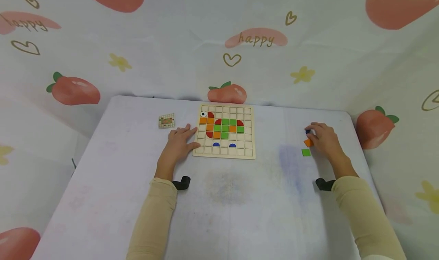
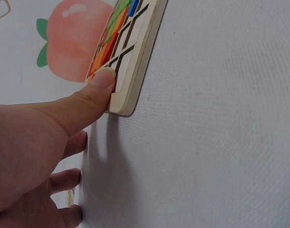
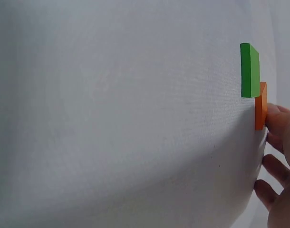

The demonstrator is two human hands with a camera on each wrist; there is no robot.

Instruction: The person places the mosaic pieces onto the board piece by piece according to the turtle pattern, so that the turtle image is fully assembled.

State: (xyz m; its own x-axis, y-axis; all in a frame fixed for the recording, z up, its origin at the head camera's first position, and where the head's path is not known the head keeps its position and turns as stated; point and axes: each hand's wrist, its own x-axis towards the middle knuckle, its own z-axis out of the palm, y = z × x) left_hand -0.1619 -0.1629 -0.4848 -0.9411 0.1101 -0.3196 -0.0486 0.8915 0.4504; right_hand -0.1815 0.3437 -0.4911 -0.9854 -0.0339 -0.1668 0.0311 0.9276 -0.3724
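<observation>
A wooden grid board lies near the back of the table, bearing red, orange, green and blue tiles and a white eye piece. My left hand rests at its left side, fingers spread; the thumb presses on the board's near-left corner. Over on the right, my right hand pinches a small dark blue piece between thumb and fingers. Beside that hand lie an orange tile, partly covered by it, and a green square tile. The blue piece is hidden in the right wrist view.
A small pattern card lies left of the board. Two blue half-round tiles sit low on the grid. The white table ends at a cloth backdrop with strawberries. Black wrist mounts stick out from both sleeves.
</observation>
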